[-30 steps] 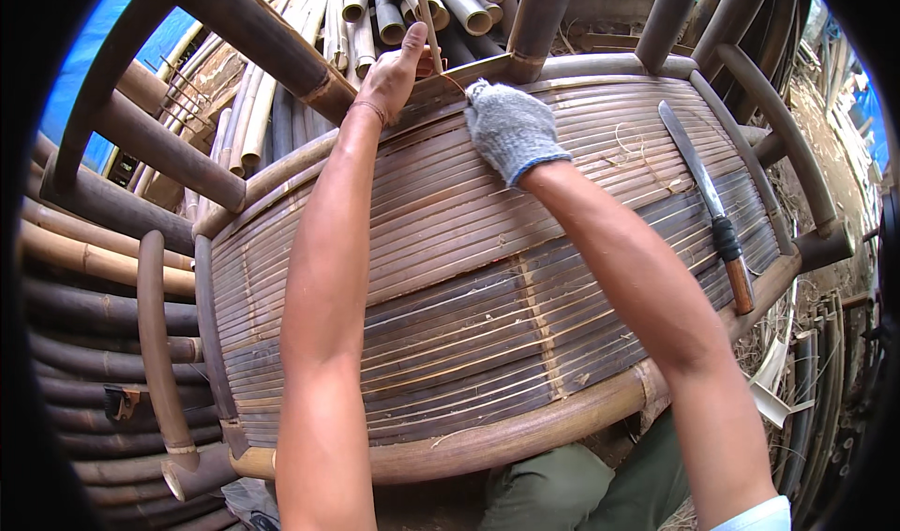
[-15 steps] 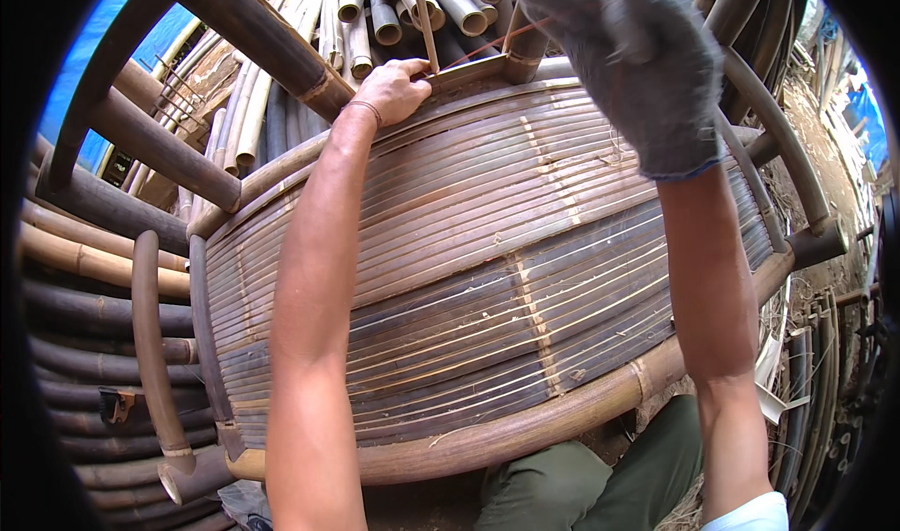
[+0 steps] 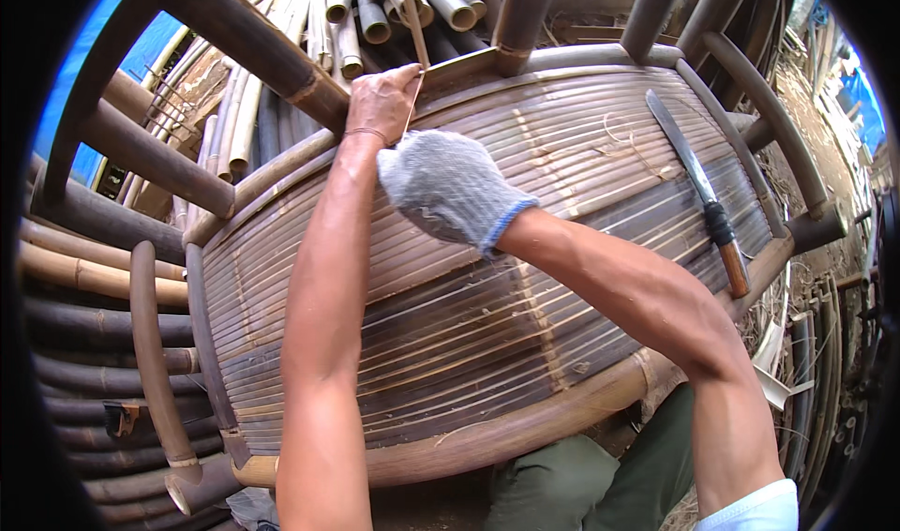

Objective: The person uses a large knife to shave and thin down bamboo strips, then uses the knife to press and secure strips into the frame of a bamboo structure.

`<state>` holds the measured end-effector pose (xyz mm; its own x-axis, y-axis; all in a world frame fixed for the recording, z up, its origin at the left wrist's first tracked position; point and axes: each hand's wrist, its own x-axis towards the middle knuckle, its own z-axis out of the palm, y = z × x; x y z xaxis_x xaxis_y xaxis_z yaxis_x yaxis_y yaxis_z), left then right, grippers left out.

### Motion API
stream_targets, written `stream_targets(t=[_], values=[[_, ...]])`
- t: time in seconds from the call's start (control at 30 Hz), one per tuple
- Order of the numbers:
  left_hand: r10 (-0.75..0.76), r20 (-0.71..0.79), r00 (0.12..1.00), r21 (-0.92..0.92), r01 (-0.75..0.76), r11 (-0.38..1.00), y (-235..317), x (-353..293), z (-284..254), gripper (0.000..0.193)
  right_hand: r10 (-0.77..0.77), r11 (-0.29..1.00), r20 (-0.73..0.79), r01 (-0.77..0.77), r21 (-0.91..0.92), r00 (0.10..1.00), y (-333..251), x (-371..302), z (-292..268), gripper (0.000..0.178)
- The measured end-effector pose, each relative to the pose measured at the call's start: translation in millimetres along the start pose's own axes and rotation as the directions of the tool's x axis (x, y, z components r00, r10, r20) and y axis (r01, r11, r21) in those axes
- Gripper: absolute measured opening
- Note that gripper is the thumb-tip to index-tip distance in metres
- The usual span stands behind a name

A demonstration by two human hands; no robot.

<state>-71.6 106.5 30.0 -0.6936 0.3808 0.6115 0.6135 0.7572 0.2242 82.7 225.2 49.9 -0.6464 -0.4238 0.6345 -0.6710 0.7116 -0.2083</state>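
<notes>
My bare left hand [image 3: 382,104] is closed at the back rail of a bamboo bench seat [image 3: 450,297], its fingertips pinching a thin pale strip [image 3: 412,104] beside an upright bamboo stick [image 3: 412,20]. From those fingertips the strip runs down to my right hand [image 3: 445,186], which wears a grey knitted glove with a blue cuff. The gloved fingers are closed on the strip's lower part, mostly hidden under the hand. On the right of the seat lies a long knife [image 3: 689,151] with a dark-wrapped, wooden handle.
Thick bamboo posts [image 3: 253,48] rise at the bench's left and back. Beyond the back rail lies a stack of cut bamboo poles [image 3: 450,6]. Dark bamboo poles [image 3: 112,372] fill the left side, with an orange-and-black tool [image 3: 120,419] on them. Thin curled fibres [image 3: 628,137] lie near the knife.
My gloved right hand has swung from the upper right down and left, close to my left hand, bringing the strip along. The knife has come into view. My left hand stays at the rail.
</notes>
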Motion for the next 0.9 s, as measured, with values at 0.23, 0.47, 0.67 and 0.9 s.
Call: stream_targets(t=[0.23, 0.47, 0.67, 0.9], values=[[0.045, 0.065, 0.997, -0.003, -0.045, 0.999, -13, -7, -11, 0.026, -0.057, 0.927, 0.302, 0.163, -0.337, 0.952, 95, -65, -69, 0.014], [-0.076, 0.110, 0.991, -0.100, 0.087, 0.991, -10, -8, -12, 0.052, 0.027, 0.955, -0.033, -0.035, -0.295, 0.999, 6, -91, -104, 0.040], [-0.257, -0.179, 0.950, -0.146, 0.232, 0.962, 10, -12, -8, 0.049, 0.165, 0.984, 0.421, -0.175, -0.014, 0.892, -7, -145, -278, 0.059], [0.331, -0.122, 0.936, -0.169, -0.348, 0.922, 224, -42, -40, 0.043, 0.920, 0.332, -0.015, -0.801, -0.498, 0.391, 24, -208, -329, 0.099]])
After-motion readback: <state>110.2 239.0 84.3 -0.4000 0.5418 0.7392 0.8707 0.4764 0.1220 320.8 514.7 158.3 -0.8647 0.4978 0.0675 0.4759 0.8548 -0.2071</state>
